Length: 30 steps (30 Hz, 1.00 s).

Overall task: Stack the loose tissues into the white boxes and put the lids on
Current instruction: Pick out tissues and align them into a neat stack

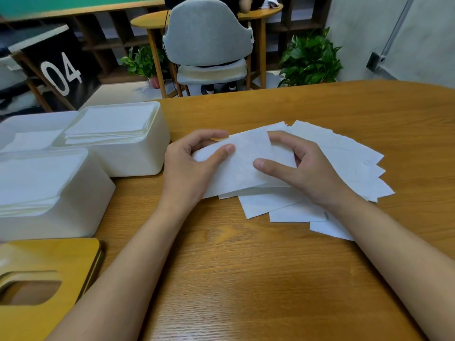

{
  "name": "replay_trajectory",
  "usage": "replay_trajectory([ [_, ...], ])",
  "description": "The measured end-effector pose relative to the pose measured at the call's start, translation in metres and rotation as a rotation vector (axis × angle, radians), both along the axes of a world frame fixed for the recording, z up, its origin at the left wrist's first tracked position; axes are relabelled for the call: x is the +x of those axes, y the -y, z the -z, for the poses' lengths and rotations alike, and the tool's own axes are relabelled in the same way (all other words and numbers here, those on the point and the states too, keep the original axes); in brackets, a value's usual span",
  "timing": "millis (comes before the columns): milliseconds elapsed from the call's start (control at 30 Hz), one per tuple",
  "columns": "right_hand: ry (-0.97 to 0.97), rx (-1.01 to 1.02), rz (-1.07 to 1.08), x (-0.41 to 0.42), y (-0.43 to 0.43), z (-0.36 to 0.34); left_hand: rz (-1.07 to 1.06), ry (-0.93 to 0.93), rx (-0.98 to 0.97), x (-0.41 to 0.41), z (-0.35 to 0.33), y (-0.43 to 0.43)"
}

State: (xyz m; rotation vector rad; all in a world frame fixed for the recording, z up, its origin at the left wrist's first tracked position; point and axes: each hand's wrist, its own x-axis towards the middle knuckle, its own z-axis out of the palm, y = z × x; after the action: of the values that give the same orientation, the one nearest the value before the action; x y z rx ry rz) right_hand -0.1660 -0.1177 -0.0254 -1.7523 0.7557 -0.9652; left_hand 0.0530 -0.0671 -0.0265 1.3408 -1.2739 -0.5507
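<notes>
both hands [246, 166] pinch one tissue [248, 163]; three white boxes [128, 156] stand left.

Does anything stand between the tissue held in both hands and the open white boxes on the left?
Nothing visible does. The left hand and right hand pinch the white paper tissue; only bare wooden table separates it from the nearest lidless white plastic box.

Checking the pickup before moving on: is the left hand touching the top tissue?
Touching. The head view shows the left hand pinching the top tissue at its left end, thumb flat on its face, fingers curled behind.
</notes>
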Motion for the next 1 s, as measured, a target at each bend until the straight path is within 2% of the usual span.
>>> replay_trajectory([
  [267, -0.053, -0.014, -0.027, 0.004, -0.005, 0.001, 0.064, -0.032, -0.006, -0.011, 0.001, -0.001],
  [467, -0.05, -0.025, -0.038, 0.006, -0.003, 0.005, 0.037, -0.131, 0.043, -0.012, 0.002, -0.001],
  [567, -0.053, -0.109, -0.02, 0.006, -0.003, 0.006, -0.017, 0.07, -0.019, -0.012, 0.007, 0.002],
  [700, -0.011, -0.174, 0.129, 0.0, 0.009, 0.004, -0.162, 0.309, -0.121, -0.011, 0.009, 0.001],
  [733, -0.02, -0.17, 0.162, -0.003, 0.013, 0.003, -0.137, 0.343, -0.157, -0.011, 0.009, 0.001],
  [800, -0.066, -0.133, 0.202, -0.007, 0.018, 0.003, 0.059, 0.392, -0.155, -0.012, 0.006, -0.003],
  [900, -0.122, -0.045, 0.217, -0.009, 0.02, 0.005, 0.363, 0.523, 0.025, -0.019, 0.008, -0.008],
  [1000, -0.161, -0.022, 0.226, -0.009, 0.021, 0.006, 0.468, 0.613, 0.107, -0.023, 0.015, -0.009],
])
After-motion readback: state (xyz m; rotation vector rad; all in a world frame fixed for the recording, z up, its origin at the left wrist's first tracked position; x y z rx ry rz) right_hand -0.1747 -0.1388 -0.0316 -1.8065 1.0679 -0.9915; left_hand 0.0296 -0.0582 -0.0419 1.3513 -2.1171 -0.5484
